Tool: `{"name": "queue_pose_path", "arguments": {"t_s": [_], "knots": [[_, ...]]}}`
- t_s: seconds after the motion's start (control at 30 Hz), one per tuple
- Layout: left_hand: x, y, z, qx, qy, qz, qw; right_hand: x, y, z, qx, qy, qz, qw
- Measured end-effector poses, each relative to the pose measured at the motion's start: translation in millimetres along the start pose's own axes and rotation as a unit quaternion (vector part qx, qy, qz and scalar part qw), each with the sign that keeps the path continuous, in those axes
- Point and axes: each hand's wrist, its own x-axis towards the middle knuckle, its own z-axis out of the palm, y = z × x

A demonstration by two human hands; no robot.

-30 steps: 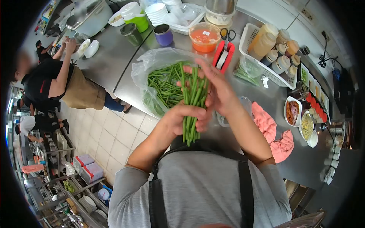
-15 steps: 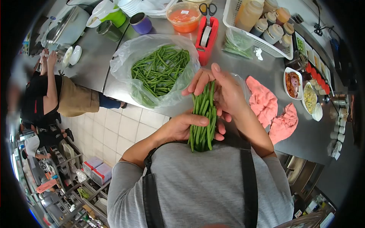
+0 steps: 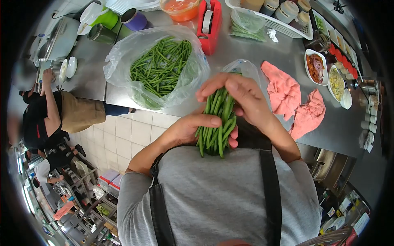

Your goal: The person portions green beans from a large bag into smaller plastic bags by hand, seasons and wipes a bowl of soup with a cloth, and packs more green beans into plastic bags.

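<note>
A bundle of long green beans (image 3: pixel 214 128) stands roughly upright in front of my chest. My left hand (image 3: pixel 193 126) is closed around its lower half, thumb across the front and fingertips showing on the far side. Curled over the top ends is my right hand (image 3: pixel 252 100), its fingers bent and touching the beans. Just beyond and to the left, an open clear plastic bag (image 3: pixel 117 67) holds many more loose green beans (image 3: pixel 164 67). Behind my right hand lies another clear plastic bag (image 3: pixel 246 67), partly hidden.
A red tape dispenser (image 3: pixel 210 30) stands past the bag. Pink cloths (image 3: pixel 283 90) lie on the steel counter (image 3: pixel 230 51) at right, near dishes of food (image 3: pixel 316 67). A white basket (image 3: pixel 283 26) holds bottles. Another person (image 3: pixel 49 106) works at the left.
The view has shifted, so the counter items sit higher in the picture. The bean bundle is tilted more and its lower ends are spread; my right hand has come down closer over its top.
</note>
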Motion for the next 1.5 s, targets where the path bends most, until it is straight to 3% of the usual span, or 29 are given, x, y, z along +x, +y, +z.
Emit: {"name": "queue_pose_path", "arguments": {"t_s": [0.07, 0.13, 0.2, 0.33, 0.43, 0.57, 0.67, 0.73, 0.8, 0.87, 0.9, 0.97, 1.03, 1.07, 1.13, 1.17, 1.2, 1.27, 1.33, 1.37, 1.43, 1.5], "knots": [[7.2, 4.8, 5.1, 0.088, 0.022, 0.030, 0.995, 0.0, 10.7, 0.8, 0.170, 0.069, -0.031, 0.983], [9.6, 2.7, -2.0, 0.039, -0.023, 0.040, 0.998, -1.2, 15.2, -3.8, 0.172, 0.067, -0.056, 0.981], [9.2, 7.2, 7.5, 0.032, 0.029, 0.088, 0.995, -3.4, 11.0, -7.1, 0.082, 0.073, -0.093, 0.990], [11.6, 4.0, 5.7, -0.018, 0.039, 0.093, 0.995, -6.6, 10.2, 5.6, 0.057, 0.105, -0.070, 0.990], [11.5, 1.6, -7.6, -0.007, 0.000, 0.082, 0.997, -10.7, 10.5, 0.4, -0.012, 0.073, -0.011, 0.997], [12.0, -0.6, -3.0, 0.045, 0.030, 0.116, 0.992, -10.1, 10.6, -14.4, -0.166, -0.031, -0.061, 0.984], [13.4, 1.0, -5.0, 0.040, -0.003, 0.098, 0.994, -7.4, 7.5, -0.6, -0.180, -0.008, -0.087, 0.980], [11.9, 2.5, -0.9, 0.010, -0.003, 0.073, 0.997, -1.9, 4.6, 14.2, -0.008, 0.156, -0.102, 0.982], [11.6, 3.2, 3.0, 0.013, 0.000, 0.047, 0.999, -5.2, 3.9, 1.1, -0.071, 0.127, -0.093, 0.985], [9.8, 2.8, -1.1, 0.008, -0.002, 0.012, 1.000, -7.1, -0.3, -9.0, -0.189, -0.020, -0.042, 0.981], [9.7, 0.3, -2.7, -0.009, -0.003, 0.006, 1.000, -7.3, 6.7, -10.9, -0.199, -0.038, -0.085, 0.976], [11.1, 0.1, -3.7, -0.028, -0.007, -0.004, 1.000, -8.4, 6.2, -9.2, -0.211, -0.060, -0.080, 0.972], [9.4, 2.7, -1.7, 0.174, 0.021, 0.022, 0.984, -11.8, -2.6, -5.7, -0.220, -0.077, -0.012, 0.972], [7.3, 4.5, 0.2, 0.171, 0.018, 0.016, 0.985, -12.8, -6.0, -3.7, -0.219, -0.072, -0.007, 0.973], [0.5, 9.9, 1.7, 0.117, 0.061, 0.106, 0.986, -15.1, -9.5, -1.9, -0.285, 0.086, -0.155, 0.942], [-0.9, 15.9, -2.6, 0.067, 0.048, 0.159, 0.984, -18.4, -12.1, -11.8, -0.279, 0.112, -0.179, 0.937], [-2.6, 24.5, -8.4, 0.016, 0.037, 0.212, 0.976, -26.4, -15.1, -21.4, -0.280, 0.117, -0.175, 0.937], [-6.8, 50.8, -36.9, 0.072, 0.049, 0.380, 0.921, -42.4, -19.2, -34.5, -0.386, 0.204, -0.153, 0.887], [-12.4, 73.9, -71.0, 0.094, 0.138, 0.453, 0.876, -44.3, -19.0, -36.9, -0.464, 0.209, -0.104, 0.854], [-18.8, 79.4, -92.7, 0.094, 0.138, 0.449, 0.878, -44.9, -18.6, -37.1, -0.539, 0.209, -0.057, 0.814], [-23.7, 89.6, -127.0, 0.024, 0.373, 0.340, 0.863, -44.4, -5.7, -35.0, -0.487, 0.235, -0.010, 0.841], [-22.1, 85.7, -123.6, -0.022, 0.316, 0.339, 0.886, -42.1, 0.7, -36.6, -0.430, 0.261, 0.037, 0.864]]}}
